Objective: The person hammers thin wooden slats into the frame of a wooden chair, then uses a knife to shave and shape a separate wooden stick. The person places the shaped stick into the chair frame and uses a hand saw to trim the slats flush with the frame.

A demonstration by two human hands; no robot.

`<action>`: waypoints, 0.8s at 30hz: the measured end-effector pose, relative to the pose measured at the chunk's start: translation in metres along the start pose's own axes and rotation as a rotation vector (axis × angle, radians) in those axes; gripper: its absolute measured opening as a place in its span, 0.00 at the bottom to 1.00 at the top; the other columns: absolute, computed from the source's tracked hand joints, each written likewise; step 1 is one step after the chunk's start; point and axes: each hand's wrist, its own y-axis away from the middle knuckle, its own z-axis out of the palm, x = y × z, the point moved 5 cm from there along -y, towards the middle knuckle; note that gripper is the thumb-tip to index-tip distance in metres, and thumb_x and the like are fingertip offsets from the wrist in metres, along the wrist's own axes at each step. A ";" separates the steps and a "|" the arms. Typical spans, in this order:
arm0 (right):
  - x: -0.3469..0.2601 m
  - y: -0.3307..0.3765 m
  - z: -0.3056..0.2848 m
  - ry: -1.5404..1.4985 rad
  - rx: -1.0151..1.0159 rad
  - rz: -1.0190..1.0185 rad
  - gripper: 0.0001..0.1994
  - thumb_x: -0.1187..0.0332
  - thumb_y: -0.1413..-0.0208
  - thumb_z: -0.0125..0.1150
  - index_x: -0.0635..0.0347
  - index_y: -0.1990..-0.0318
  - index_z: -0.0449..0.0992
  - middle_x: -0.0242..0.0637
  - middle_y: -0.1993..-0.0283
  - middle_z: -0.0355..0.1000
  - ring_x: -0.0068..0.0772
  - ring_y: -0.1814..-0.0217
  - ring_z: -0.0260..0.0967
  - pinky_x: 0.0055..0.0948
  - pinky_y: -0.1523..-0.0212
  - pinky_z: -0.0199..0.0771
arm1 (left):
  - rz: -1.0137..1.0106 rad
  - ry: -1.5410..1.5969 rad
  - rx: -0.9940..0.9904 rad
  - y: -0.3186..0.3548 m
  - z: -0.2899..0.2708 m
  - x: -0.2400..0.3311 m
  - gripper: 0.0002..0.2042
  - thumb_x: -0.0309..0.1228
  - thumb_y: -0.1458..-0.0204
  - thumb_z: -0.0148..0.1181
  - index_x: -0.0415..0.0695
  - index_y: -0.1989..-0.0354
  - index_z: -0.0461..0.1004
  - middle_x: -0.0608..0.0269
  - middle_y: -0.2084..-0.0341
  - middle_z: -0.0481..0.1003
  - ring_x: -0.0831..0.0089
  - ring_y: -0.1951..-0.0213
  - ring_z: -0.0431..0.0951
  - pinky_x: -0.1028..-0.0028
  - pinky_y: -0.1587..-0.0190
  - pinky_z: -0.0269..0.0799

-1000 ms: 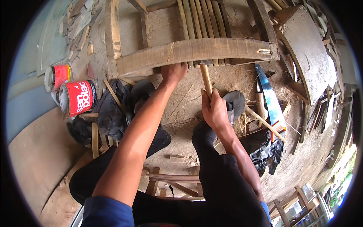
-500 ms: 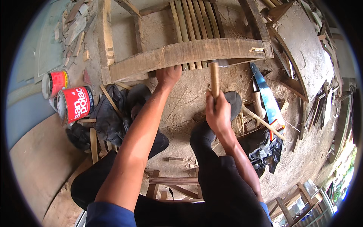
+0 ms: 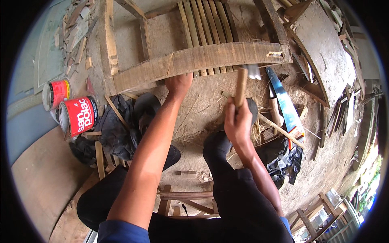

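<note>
My right hand (image 3: 238,121) is closed round the wooden handle (image 3: 240,87) of a hammer. The hammer's metal head (image 3: 254,71) is smeared by motion, just below the right part of a curved wooden rail (image 3: 206,56). This rail is the near side of a wooden frame with several narrow slats (image 3: 208,24) running back from it. Under the rail, left of the slat ends, is my left hand (image 3: 178,86). Its fingers go out of sight behind the wood, so their grip is hidden.
A handsaw (image 3: 285,101) lies on the floor to the right, beside black plastic (image 3: 283,162). Two red-labelled cans (image 3: 78,115) stand at left, next to more black plastic (image 3: 117,133). Scrap wood (image 3: 79,44) and a large wooden panel (image 3: 326,44) lie further out.
The hammer has moved a little to the right, away from the slat ends, with my right hand shifting slightly too. My left hand stays under the rail.
</note>
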 end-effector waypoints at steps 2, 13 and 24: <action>0.000 0.000 -0.012 0.012 0.046 -0.038 0.08 0.69 0.35 0.53 0.67 0.58 0.68 0.45 0.81 0.70 0.39 0.79 0.74 0.39 0.78 0.69 | -0.003 0.012 -0.050 -0.001 0.000 0.003 0.17 0.32 0.44 0.53 0.38 0.48 0.74 0.45 0.52 0.76 0.45 0.50 0.73 0.53 0.47 0.68; 0.016 -0.003 -0.002 0.186 -0.067 0.045 0.09 0.69 0.37 0.55 0.66 0.64 0.64 0.59 0.79 0.70 0.67 0.73 0.72 0.49 0.77 0.68 | -0.001 -0.066 -0.041 -0.004 -0.001 0.007 0.18 0.35 0.45 0.56 0.40 0.49 0.75 0.47 0.54 0.77 0.46 0.51 0.76 0.53 0.49 0.71; 0.031 -0.013 -0.021 0.281 0.008 -0.063 0.09 0.68 0.36 0.55 0.66 0.64 0.68 0.56 0.79 0.70 0.61 0.74 0.75 0.44 0.76 0.69 | -0.093 -0.088 -0.074 -0.002 0.010 0.006 0.20 0.43 0.46 0.57 0.46 0.49 0.76 0.54 0.52 0.77 0.50 0.49 0.75 0.51 0.47 0.68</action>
